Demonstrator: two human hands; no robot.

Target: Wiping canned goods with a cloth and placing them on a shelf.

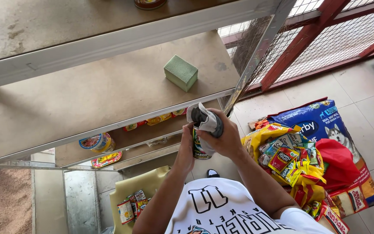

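Fingers of the left hand (186, 145) curl round the side of a tin can (200, 149), gripping it upright from its left; thumb side hidden behind the can, so only the outer fingers show. Right hand (221, 136) sits on top of the can, fingers pressed together and bunched around a grey cloth (204, 118) that it presses onto the can's lid and upper wall. Cloth sticks up above the right-hand knuckles, one white-grey corner flared toward the shelf edge. Can is between the two hands, touching both, its printed label showing only below the right palm.

Everything placed relative to the can: metal shelf frame (122, 125) edge just above and behind it; green sponge block (181, 72) farther up on the shelf board (66, 99), well apart. Lower left of the can, on a lower shelf, a round tub with a picture lid (96, 142) and flat packets (107, 159). Below left, cans on a yellow bag (133, 207). Right of the can, on the tiled floor (369, 108), a pile of snack packets (288, 158), a red bag (336, 158) and a blue pet-food sack (321, 121). White printed shirt (226, 208) directly below the can.
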